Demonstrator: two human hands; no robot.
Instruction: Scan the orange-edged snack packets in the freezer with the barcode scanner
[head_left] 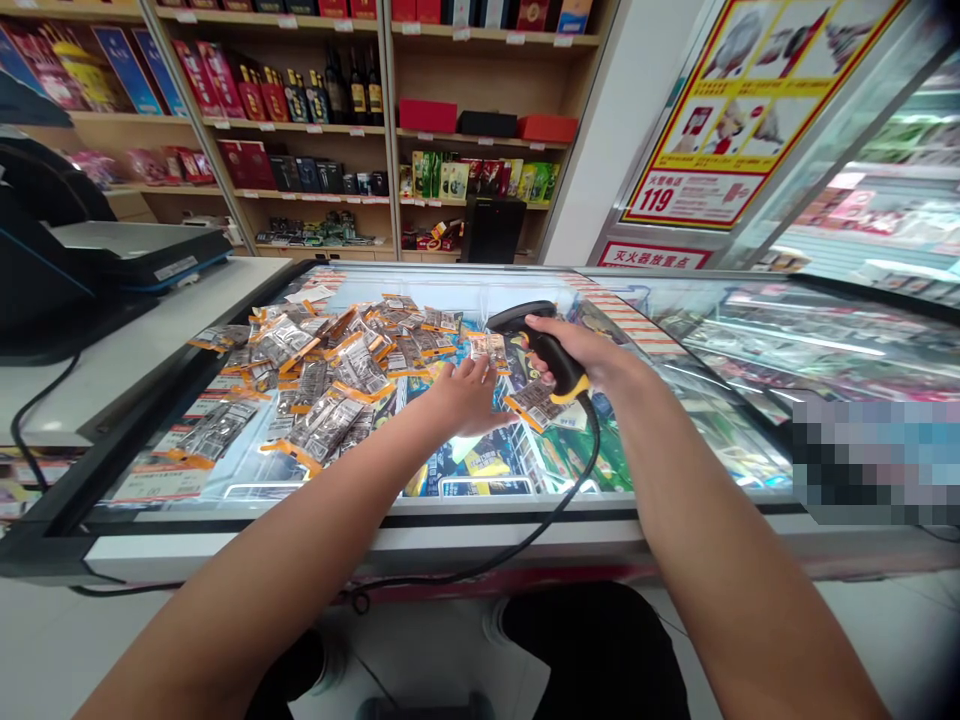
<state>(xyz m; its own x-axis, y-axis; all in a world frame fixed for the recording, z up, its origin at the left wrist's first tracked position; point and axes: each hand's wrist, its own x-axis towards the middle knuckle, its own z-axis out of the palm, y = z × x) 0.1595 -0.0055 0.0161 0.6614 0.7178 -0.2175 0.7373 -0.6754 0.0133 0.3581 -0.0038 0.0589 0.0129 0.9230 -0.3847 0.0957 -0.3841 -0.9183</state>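
My right hand (581,352) is wrapped round the handle of a black and yellow barcode scanner (534,335), whose head points left over the glass lid of a chest freezer (675,400). My left hand (465,395) rests on the lid with its fingers reaching to a small silver and orange snack packet (489,348) just in front of the scanner. Another such packet (534,403) lies under the scanner handle. Many more of these packets (330,365) are spread in a loose heap over the left half of the lid.
The scanner's black cable (525,535) hangs over the freezer's front edge. A cash register (82,255) stands on the white counter at the left. Wooden shelves (390,130) with boxes and bottles line the back wall. A second glass freezer (847,340) stands to the right.
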